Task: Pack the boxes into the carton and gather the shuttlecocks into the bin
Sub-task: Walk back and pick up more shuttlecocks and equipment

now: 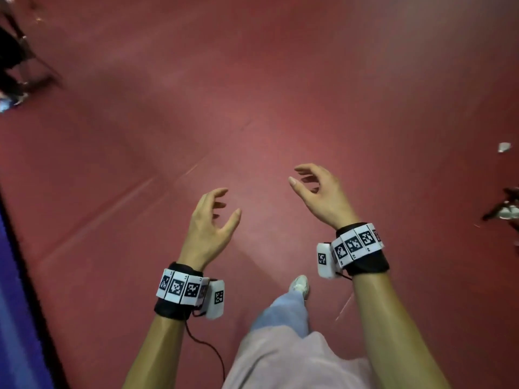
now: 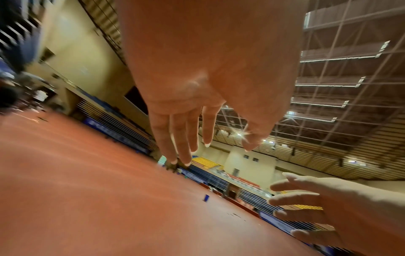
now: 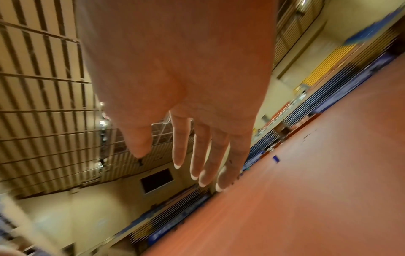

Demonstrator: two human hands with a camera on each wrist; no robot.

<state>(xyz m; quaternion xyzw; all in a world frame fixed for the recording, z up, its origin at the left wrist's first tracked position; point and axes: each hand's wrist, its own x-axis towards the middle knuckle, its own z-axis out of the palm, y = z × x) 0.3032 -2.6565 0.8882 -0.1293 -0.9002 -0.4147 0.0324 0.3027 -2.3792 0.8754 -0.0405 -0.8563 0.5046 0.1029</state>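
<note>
- Head view: The left hand [image 1: 209,234] and the right hand [image 1: 320,196] are both up over the red floor [image 1: 252,94]. Their fingers are spread, loosely bent, and hold nothing. One small white thing [image 1: 504,147] lies at the right edge of the floor. It may be a shuttlecock, but it is too blurry to tell. No boxes, carton or bin show here, so I cannot tell how much is packed. I think the person is walking to get the next thing.
- Left wrist view: The left hand's fingers [image 2: 181,138] hang straight and a bit apart, with nothing in them.
- Right wrist view: The right hand's fingers [image 3: 203,152] are straight and close together, also holding nothing.
</note>
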